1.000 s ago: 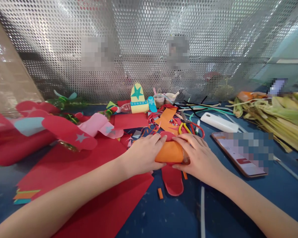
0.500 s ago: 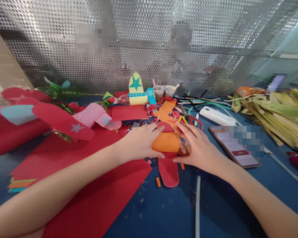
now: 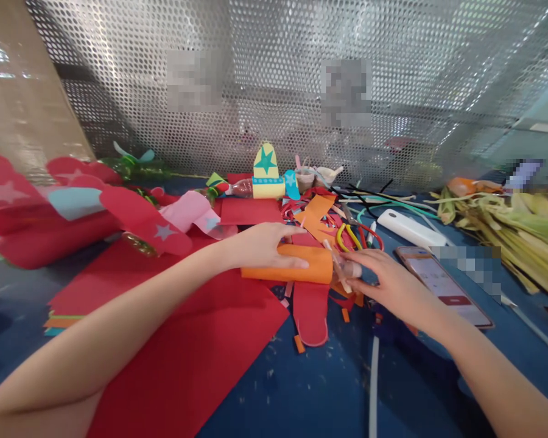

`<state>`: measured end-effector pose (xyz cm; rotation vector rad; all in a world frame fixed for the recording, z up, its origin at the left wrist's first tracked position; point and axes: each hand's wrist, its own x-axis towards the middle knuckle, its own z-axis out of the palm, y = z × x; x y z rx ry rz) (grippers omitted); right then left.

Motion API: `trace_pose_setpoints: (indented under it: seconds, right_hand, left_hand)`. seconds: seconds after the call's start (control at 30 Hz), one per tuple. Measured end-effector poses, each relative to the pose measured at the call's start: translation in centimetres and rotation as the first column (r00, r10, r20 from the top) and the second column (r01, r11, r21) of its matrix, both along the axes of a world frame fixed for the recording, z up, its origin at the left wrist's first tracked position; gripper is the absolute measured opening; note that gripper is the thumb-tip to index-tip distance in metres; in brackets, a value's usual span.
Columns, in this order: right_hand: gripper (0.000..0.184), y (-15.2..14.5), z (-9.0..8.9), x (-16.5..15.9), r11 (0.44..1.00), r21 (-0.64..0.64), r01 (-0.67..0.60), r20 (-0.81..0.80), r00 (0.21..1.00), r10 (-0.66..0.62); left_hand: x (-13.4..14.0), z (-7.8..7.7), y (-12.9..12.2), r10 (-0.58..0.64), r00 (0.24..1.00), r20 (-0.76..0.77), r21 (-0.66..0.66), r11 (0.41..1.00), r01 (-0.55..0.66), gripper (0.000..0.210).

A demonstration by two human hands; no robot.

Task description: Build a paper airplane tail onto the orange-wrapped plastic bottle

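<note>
A plastic bottle wrapped in orange paper [image 3: 319, 265] lies sideways between my hands. My left hand [image 3: 265, 246] is closed over its wrapped body, thumb along the near side. At the clear neck end, my right hand [image 3: 383, 277] pinches around the bottle by its white cap. Something thin and whitish crosses the neck; I cannot make out what it is. Beneath the bottle lies a red paper strip [image 3: 311, 316] with a rounded end, its middle hidden by the orange wrap.
Red paper sheets [image 3: 187, 347] spread at left, beside red paper planes [image 3: 141, 219]. Yellow-handled scissors [image 3: 347, 237], paper scraps and a yellow bottle plane [image 3: 268, 185] lie behind. At right are a phone [image 3: 442, 286], a white power strip [image 3: 406, 228] and dried husks [image 3: 506, 225].
The orange-wrapped bottle now shows more of its length, reaching further left over the red strip. My right hand has moved to its neck and cap. The view has shifted slightly left.
</note>
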<state>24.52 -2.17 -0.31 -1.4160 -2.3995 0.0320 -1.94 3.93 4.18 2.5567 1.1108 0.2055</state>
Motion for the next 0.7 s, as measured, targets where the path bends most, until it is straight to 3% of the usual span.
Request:
trace_pose_setpoints:
  seconds: [0.1,0.2,0.3,0.4,0.57,0.7]
  right_hand:
    - [0.024,0.0,0.0,0.0,0.999,0.041,-0.025,0.006,1.000,0.024]
    - [0.022,-0.1,0.1,0.1,0.981,0.188,-0.053,0.013,0.999,0.051]
    - [0.023,-0.1,0.5,0.3,0.920,0.383,-0.084,0.039,0.996,0.075]
    - [0.028,-0.2,0.9,0.4,0.845,0.528,-0.087,0.048,0.996,0.073]
    - [0.043,-0.2,1.2,0.4,0.771,0.637,0.001,-0.028,0.999,0.022]
    - [0.035,-0.3,1.2,0.1,0.750,0.657,0.078,-0.100,0.995,-0.017]
  left_hand:
    - [-1.0,0.8,0.6,0.012,1.000,0.001,-0.044,0.999,-0.012,0.075]
    - [-2.8,1.7,1.7,0.025,0.999,-0.029,-0.149,0.988,-0.029,0.079]
    - [-4.5,2.2,2.7,-0.085,0.996,0.008,-0.285,0.955,0.084,0.072]
    - [-5.4,2.5,2.8,-0.178,0.981,0.074,-0.292,0.937,0.191,0.061]
    - [-5.1,2.7,1.4,-0.103,0.956,0.276,-0.251,0.952,0.175,0.061]
    - [-4.4,2.7,1.4,-0.066,0.934,0.351,-0.319,0.929,0.186,0.065]
